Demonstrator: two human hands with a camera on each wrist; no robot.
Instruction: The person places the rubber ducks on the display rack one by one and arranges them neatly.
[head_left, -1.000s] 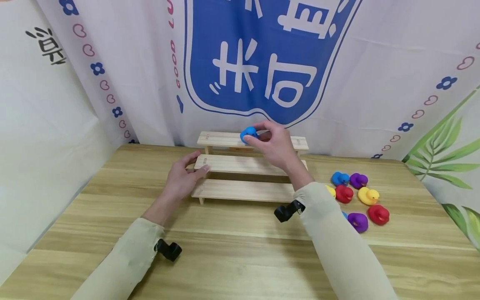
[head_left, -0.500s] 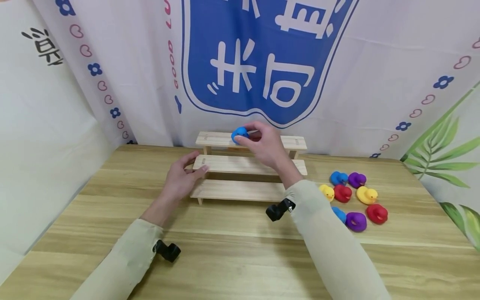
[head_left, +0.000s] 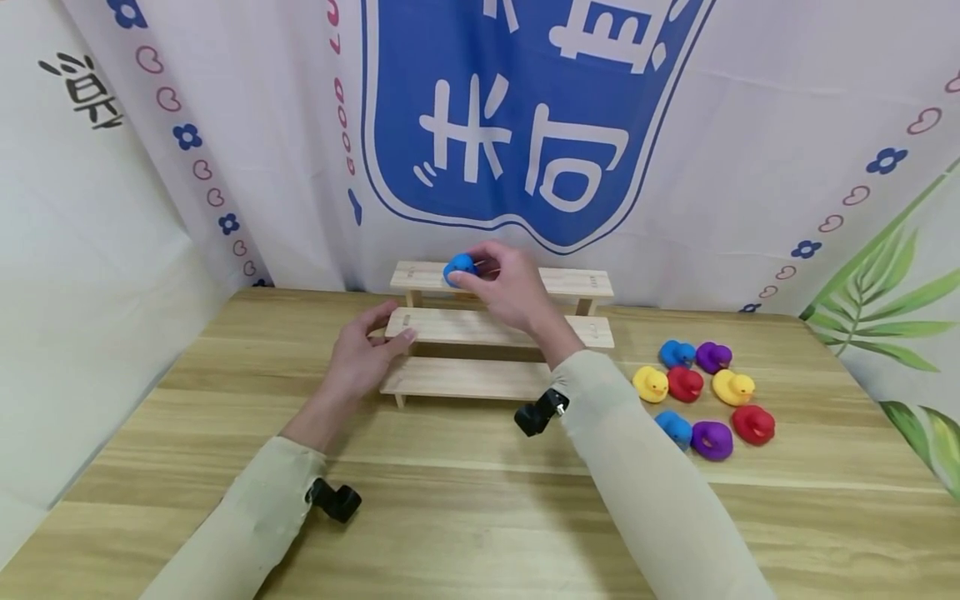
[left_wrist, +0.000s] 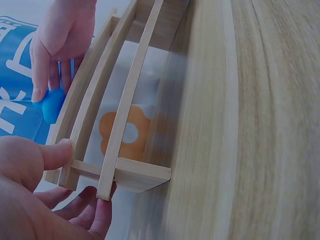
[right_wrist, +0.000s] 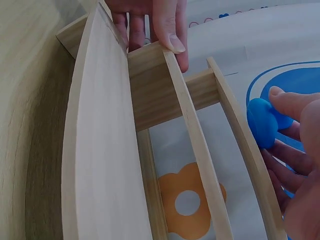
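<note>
A three-step wooden display stand point(head_left: 465, 379) stands near the back of the table. My right hand point(head_left: 512, 287) pinches a blue rubber duck point(head_left: 458, 269) between thumb and fingers, right at the top step, left of its middle. In the right wrist view the duck point(right_wrist: 262, 122) overlaps the edge of that step. My left hand point(head_left: 363, 350) grips the left end of the middle step, its thumb point(left_wrist: 57, 154) on top and its other fingers around the side of the stand.
On the table's right lie several rubber ducks: blue point(head_left: 677, 354), purple point(head_left: 714, 357), yellow point(head_left: 650, 384) and red point(head_left: 753, 425) among them. A printed white curtain point(head_left: 300, 167) hangs behind the stand.
My right hand has moved left along the top step with the blue duck. The left hand has kept its grip on the stand. More of the loose ducks show beside the right sleeve.
</note>
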